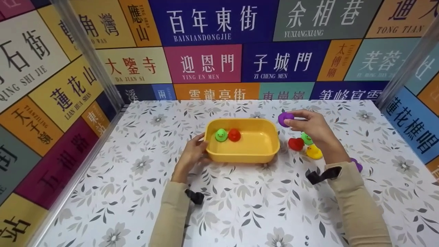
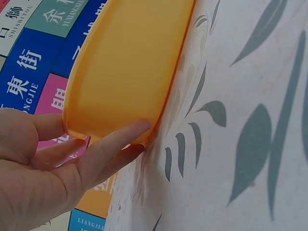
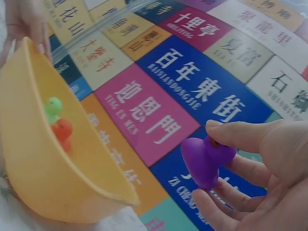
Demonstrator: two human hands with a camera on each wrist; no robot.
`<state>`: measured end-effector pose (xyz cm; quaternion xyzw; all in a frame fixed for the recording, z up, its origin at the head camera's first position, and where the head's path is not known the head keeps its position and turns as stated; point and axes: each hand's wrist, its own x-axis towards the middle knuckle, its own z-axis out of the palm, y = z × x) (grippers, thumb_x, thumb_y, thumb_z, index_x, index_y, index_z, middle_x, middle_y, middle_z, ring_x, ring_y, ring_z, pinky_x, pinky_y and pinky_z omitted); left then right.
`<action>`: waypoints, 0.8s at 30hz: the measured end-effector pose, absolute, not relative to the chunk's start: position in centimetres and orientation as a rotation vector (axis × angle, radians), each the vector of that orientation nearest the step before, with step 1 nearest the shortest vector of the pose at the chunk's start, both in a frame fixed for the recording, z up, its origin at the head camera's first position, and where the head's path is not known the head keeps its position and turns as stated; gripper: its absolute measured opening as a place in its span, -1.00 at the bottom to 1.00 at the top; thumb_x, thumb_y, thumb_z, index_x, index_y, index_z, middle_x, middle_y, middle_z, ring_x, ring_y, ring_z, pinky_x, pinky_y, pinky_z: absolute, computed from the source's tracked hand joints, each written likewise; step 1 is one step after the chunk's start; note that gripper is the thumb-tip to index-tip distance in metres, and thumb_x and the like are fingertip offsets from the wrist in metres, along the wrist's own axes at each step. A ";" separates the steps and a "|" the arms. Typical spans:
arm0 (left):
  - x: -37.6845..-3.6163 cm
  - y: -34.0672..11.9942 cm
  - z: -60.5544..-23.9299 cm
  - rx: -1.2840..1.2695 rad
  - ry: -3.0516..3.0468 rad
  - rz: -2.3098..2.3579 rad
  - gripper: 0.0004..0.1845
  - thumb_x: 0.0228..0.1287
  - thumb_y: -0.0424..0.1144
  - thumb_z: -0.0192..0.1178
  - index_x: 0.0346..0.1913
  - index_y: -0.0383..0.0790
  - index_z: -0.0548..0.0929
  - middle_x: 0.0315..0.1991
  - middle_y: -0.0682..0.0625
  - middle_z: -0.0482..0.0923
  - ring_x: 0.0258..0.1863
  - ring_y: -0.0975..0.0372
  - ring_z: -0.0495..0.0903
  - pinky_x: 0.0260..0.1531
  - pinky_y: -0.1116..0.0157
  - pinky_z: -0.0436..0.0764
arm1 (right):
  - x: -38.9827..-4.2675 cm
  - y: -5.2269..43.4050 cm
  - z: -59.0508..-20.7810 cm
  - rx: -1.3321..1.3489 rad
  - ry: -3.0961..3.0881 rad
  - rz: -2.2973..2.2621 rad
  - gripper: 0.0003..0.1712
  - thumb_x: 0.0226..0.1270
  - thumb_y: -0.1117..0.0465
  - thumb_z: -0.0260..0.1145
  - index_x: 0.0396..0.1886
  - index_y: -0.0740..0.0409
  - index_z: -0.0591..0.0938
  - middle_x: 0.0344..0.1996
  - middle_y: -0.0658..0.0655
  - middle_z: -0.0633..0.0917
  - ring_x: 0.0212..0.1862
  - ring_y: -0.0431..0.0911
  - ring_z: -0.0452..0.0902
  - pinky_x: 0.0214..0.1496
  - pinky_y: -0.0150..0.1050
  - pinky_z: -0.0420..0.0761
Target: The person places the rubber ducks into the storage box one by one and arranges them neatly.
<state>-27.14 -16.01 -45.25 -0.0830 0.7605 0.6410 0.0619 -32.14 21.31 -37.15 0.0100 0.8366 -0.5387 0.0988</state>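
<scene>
A purple rubber duck (image 1: 286,119) is pinched between the thumb and fingers of my right hand (image 1: 310,127), raised just beyond the right end of a yellow plastic basin (image 1: 243,157). In the right wrist view the same purple duck (image 3: 204,161) shows tilted at the fingertips. My left hand (image 1: 192,154) rests against the basin's left end, its fingers (image 2: 113,147) fairly straight along the outer wall in the left wrist view. Inside the basin, toward its left side, sit a green duck (image 1: 221,134) and a red duck (image 1: 234,134).
Below my right hand lie a red duck (image 1: 296,144), a green duck (image 1: 307,138) partly hidden by the hand, and a yellow duck (image 1: 313,151). Another purple object (image 1: 357,165) shows behind the right sleeve. Panels with lettering surround the flower-patterned table (image 1: 233,206).
</scene>
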 end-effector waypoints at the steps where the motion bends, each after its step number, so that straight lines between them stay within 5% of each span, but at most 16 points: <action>1: -27.1 -16.0 -45.2 -0.248 2.301 1.944 -0.44 0.56 -0.24 -0.01 0.54 -0.08 0.25 0.28 -0.33 0.52 -0.13 0.04 0.73 -0.13 0.08 0.80 | -32.4 20.9 -37.3 0.024 2.462 -1.601 -0.14 0.14 -0.27 0.45 0.39 -0.02 0.49 0.33 0.19 0.50 0.21 0.07 0.58 0.52 0.11 0.39; 11: -27.2 -16.0 -45.3 -0.232 2.288 1.967 -0.44 0.54 -0.26 0.01 0.54 -0.12 0.25 0.28 -0.35 0.52 -0.19 0.05 0.74 -0.22 0.08 0.81 | -34.2 17.2 -37.7 -0.037 2.384 -1.613 -0.26 0.13 -0.05 0.55 0.28 0.11 0.57 0.12 0.13 0.68 -0.05 -0.16 0.68 0.44 -0.05 0.51; 16: -27.2 -16.1 -45.2 -0.247 2.285 1.961 -0.44 0.55 -0.25 0.00 0.54 -0.09 0.25 0.27 -0.33 0.52 -0.20 0.06 0.74 -0.18 0.09 0.81 | -35.1 15.6 -37.8 -0.044 2.366 -1.598 -0.31 0.17 0.04 0.54 0.28 0.16 0.57 0.18 0.20 0.64 -0.12 -0.24 0.69 0.34 -0.18 0.61; 24: -27.2 -16.1 -45.3 -0.239 2.269 1.963 -0.43 0.55 -0.25 0.00 0.55 -0.08 0.24 0.30 -0.33 0.50 -0.14 0.04 0.75 -0.11 0.08 0.80 | -36.0 12.7 -39.2 -0.051 2.396 -1.481 -0.38 0.25 0.14 0.49 0.28 0.22 0.56 0.22 0.26 0.62 0.03 -0.06 0.67 0.19 -0.19 0.71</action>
